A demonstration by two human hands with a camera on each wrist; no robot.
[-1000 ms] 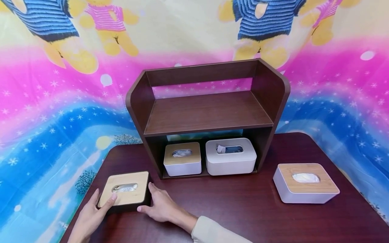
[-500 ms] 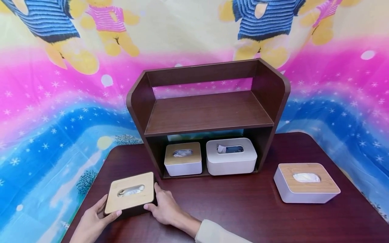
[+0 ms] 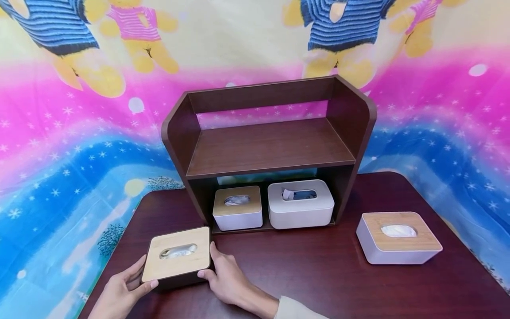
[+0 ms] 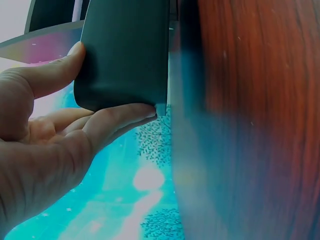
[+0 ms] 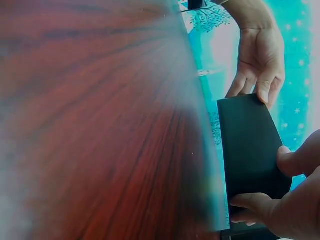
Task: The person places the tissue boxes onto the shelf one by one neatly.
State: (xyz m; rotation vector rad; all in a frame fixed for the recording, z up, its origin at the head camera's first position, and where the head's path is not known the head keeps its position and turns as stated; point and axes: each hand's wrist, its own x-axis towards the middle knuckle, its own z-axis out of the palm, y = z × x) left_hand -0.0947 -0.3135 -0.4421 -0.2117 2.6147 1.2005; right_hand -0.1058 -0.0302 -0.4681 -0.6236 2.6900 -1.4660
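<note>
A black tissue box with a light wooden lid [image 3: 177, 254] is held between both hands at the front left of the table. My left hand [image 3: 121, 285] grips its left end, thumb on the near side and fingers round the far side. At the right end, my right hand [image 3: 231, 277] grips it the same way. In the left wrist view the dark side of the tissue box [image 4: 125, 55] stands a little apart from the table surface. The right wrist view has both hands on the black tissue box [image 5: 252, 145]. Its underside is hidden in the head view.
A dark brown two-tier shelf [image 3: 271, 146] stands at the back. On its lower level sit a small wood-topped tissue box [image 3: 237, 210] and a white tissue box [image 3: 300, 206]. Another wood-topped white tissue box [image 3: 398, 239] is on the table [image 3: 307, 279] at the right.
Both hands have carried the black tissue box to the right, and it looks slightly raised. The left thumb has moved from the lid to the near side. The other boxes stay put.
</note>
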